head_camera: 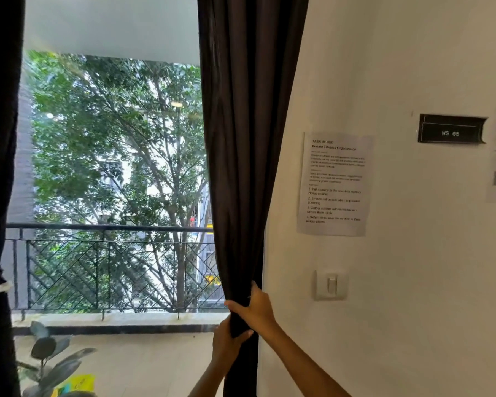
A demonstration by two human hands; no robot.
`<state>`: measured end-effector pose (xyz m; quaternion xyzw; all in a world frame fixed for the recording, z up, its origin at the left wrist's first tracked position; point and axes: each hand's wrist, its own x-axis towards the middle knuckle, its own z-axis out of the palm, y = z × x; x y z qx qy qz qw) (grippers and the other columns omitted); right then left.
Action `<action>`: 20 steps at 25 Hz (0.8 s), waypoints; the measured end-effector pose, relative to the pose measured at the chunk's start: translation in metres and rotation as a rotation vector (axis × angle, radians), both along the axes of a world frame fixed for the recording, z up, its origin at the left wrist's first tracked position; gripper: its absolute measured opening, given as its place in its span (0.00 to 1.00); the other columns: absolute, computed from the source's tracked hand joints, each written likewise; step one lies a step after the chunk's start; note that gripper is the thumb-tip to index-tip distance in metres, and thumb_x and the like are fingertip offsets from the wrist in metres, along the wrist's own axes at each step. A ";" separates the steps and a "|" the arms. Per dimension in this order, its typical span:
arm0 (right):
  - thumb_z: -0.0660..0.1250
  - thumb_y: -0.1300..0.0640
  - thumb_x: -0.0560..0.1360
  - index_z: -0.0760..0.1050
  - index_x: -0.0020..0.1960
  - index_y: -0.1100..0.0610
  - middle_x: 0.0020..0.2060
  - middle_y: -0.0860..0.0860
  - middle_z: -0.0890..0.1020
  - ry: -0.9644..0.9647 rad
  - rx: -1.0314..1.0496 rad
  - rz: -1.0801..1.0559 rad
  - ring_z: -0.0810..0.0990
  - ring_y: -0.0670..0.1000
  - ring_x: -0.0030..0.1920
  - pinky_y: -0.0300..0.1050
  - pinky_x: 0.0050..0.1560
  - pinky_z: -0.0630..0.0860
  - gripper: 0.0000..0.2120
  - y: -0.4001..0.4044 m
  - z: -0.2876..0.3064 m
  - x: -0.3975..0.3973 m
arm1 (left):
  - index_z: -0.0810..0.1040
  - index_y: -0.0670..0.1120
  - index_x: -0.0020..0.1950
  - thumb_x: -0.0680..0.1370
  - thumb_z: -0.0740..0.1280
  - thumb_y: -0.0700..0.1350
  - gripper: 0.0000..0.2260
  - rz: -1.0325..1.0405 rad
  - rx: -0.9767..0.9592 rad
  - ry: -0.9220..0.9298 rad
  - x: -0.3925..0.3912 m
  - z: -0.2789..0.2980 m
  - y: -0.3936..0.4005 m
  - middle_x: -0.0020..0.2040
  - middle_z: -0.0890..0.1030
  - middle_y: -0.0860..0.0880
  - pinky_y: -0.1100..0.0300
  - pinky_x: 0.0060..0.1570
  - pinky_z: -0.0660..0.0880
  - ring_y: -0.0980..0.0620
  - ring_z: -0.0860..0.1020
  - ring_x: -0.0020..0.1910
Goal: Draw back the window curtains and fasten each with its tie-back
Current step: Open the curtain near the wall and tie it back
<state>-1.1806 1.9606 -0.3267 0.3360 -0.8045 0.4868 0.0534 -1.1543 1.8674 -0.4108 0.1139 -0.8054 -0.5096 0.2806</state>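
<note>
Beyond the window (pixel 115 167), trees and a balcony railing (pixel 106 227) show — both hands clutch the gathered right curtain (pixel 241 138) beside the wall, right hand (pixel 257 309) just above left hand (pixel 226 343).

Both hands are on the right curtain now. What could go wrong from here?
1. Both the left hand and right hand grip the gathered right curtain; no tie-back shows here, so freeing a hand to fetch one may let the folds spread.
2. The bunch sits near the light switch; an elbow could knock it.
</note>
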 end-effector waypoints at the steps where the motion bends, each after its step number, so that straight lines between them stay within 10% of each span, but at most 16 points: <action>1: 0.74 0.48 0.68 0.69 0.65 0.58 0.56 0.51 0.80 -0.025 -0.026 -0.017 0.79 0.49 0.55 0.33 0.50 0.73 0.30 -0.006 -0.005 0.000 | 0.74 0.45 0.61 0.71 0.70 0.39 0.19 0.075 0.005 0.007 0.000 -0.001 0.004 0.53 0.81 0.49 0.70 0.41 0.73 0.52 0.79 0.53; 7: 0.72 0.54 0.70 0.75 0.58 0.62 0.47 0.54 0.81 0.008 0.024 -0.007 0.80 0.51 0.48 0.30 0.37 0.68 0.20 -0.007 -0.006 -0.025 | 0.70 0.47 0.60 0.55 0.73 0.61 0.37 -0.031 -0.070 -0.118 0.003 -0.003 -0.011 0.54 0.76 0.50 0.60 0.54 0.73 0.53 0.75 0.55; 16: 0.72 0.55 0.67 0.74 0.55 0.59 0.39 0.49 0.78 0.078 0.029 -0.003 0.76 0.46 0.40 0.28 0.34 0.66 0.19 -0.023 -0.031 -0.025 | 0.71 0.49 0.39 0.63 0.71 0.49 0.12 0.037 -0.071 -0.002 0.001 -0.007 -0.034 0.33 0.76 0.52 0.63 0.36 0.69 0.57 0.73 0.33; 20: 0.73 0.57 0.68 0.72 0.60 0.60 0.48 0.53 0.81 0.025 -0.022 0.001 0.77 0.46 0.47 0.28 0.40 0.67 0.23 -0.021 -0.031 -0.021 | 0.70 0.45 0.45 0.71 0.69 0.34 0.11 0.110 -0.094 0.014 -0.003 -0.005 -0.019 0.41 0.79 0.48 0.63 0.39 0.71 0.45 0.80 0.45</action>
